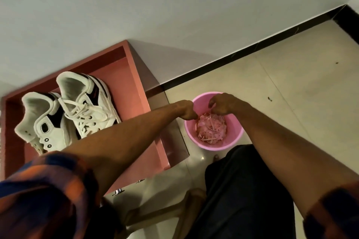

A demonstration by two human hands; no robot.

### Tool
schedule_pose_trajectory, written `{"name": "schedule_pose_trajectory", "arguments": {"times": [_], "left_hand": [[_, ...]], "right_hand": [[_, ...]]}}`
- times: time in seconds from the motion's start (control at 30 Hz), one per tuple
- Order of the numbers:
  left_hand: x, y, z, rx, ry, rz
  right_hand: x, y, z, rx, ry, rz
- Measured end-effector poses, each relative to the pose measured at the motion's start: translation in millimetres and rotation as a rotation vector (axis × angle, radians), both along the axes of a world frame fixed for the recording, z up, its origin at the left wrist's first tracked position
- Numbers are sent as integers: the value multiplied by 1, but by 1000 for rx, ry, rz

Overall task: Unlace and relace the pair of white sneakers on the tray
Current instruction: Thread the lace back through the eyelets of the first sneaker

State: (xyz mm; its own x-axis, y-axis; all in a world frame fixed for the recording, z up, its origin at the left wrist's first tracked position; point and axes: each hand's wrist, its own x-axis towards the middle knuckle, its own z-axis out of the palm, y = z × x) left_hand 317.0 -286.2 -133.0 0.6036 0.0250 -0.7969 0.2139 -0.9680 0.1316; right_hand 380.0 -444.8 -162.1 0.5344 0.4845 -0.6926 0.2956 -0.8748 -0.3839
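Observation:
Two white sneakers with black panels stand side by side on a pink tray (134,91). The right sneaker (87,101) is laced with white laces. The left sneaker (41,122) shows bare eyelets, with no lace visible. Both my hands reach over a pink bucket (213,122) on the floor to the right of the tray. My left hand (187,109) pinches a thin lace strand at the bucket's rim. My right hand (223,104) has curled fingers holding the strands over a tangled heap of laces (211,130) inside the bucket.
The tray sits against a pale wall, raised on legs above a beige tiled floor (291,83). A black skirting strip (252,46) runs along the wall. My dark-trousered leg (242,190) and a wooden stool frame (165,211) lie below.

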Motion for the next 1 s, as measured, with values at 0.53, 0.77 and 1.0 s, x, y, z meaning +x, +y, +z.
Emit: {"name": "schedule_pose_trajectory", "arguments": {"times": [0.53, 0.77, 1.0], "left_hand": [[-193, 148, 157, -171, -1344, 338], [-289, 191, 146, 222, -1036, 966], [-286, 203, 119, 153, -799, 1329]], "right_hand": [[-87, 109, 164, 758, -337, -470], [-182, 212, 180, 514, -276, -236], [-219, 239, 146, 388, -244, -301]]}}
